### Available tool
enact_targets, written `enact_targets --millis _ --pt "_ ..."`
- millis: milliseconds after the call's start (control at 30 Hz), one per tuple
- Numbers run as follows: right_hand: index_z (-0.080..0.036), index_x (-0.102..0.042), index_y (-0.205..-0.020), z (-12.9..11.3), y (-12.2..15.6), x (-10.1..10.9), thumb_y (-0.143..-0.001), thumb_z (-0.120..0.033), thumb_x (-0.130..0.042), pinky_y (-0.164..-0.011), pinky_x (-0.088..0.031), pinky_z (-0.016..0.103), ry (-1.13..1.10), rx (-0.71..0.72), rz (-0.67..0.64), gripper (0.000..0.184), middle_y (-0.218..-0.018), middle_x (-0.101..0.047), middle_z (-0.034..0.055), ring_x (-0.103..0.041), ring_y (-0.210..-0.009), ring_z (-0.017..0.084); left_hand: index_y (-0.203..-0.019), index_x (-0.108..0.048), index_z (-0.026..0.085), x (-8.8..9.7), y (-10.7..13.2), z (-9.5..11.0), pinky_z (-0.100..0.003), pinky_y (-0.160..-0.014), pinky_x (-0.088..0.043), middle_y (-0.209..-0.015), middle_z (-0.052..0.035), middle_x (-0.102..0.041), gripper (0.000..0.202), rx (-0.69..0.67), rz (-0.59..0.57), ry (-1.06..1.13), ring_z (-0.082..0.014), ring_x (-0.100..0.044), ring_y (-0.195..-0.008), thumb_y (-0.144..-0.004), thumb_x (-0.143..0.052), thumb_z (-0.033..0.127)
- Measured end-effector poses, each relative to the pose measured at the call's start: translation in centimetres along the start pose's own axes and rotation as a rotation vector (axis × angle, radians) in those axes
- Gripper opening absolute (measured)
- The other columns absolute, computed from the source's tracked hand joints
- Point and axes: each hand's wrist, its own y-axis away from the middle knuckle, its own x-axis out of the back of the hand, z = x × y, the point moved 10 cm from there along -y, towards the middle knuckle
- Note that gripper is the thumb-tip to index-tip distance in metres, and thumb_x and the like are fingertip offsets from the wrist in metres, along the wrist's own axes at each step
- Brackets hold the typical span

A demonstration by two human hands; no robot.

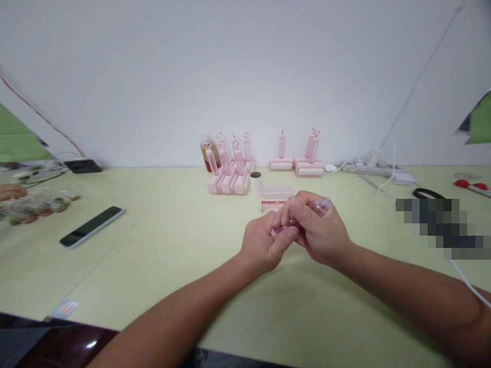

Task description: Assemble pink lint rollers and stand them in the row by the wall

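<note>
Between both hands [291, 230], pink piece [320, 205]

The surface [161, 266] looks smooth, matt pale yellow; the phone [92, 226] has a glossy dark glass face; the pink rollers [229, 181] look like smooth, slightly shiny plastic

No text, brand or number can be read. The small sticker [66, 308] on the counter [161, 266] edge bears pink marks too blurred to make out.
</note>
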Motion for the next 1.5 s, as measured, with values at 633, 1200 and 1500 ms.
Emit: enact_targets --millis 633,1200,1500 --pt "-0.021 -0.054 -0.083 2.0 -5.1 7.0 -0.078 -0.032 -0.064 -0.044 -0.042 0.022 0.349 -0.056 0.236 0.016 -0.072 -0.057 -0.0023 -0.056 -0.06 0.014 -0.104 -0.06 0.017 7.7 -3.4 -13.3 -0.026 -0.064 -0.045 -0.082 -0.0026 -0.064 0.031 0.38 0.194 -0.286 -0.0141 -0.055 -0.067 -0.086 -0.053 0.04" --pt "-0.016 -0.062 -0.065 9.3 -14.1 1.9 -0.077 -0.046 -0.069 -0.053 -0.027 0.026 1.429 -0.014 -0.097 0.032 -0.062 -0.063 0.0025 -0.052 -0.058 0.015 -0.099 -0.066 0.016 7.4 -2.8 -17.3 -0.029 -0.071 -0.044 -0.086 -0.0077 -0.07 0.025 0.47 0.119 -0.558 -0.0202 -0.061 -0.077 -0.082 -0.062 0.033" --pt "-0.016 -0.07 -0.074 9.7 -14.3 2.5 -0.077 -0.041 -0.068 -0.06 -0.035 0.025 1.59 -0.074 -0.127 0.025 -0.076 -0.072 0.0079 -0.062 -0.071 0.019 -0.084 -0.072 0.017 6.2 -3.7 -18.2 -0.026 -0.065 -0.042 -0.078 -0.0057 -0.071 0.021 0.514 0.073 -0.539 -0.018 -0.062 -0.071 -0.08 -0.064 0.035"
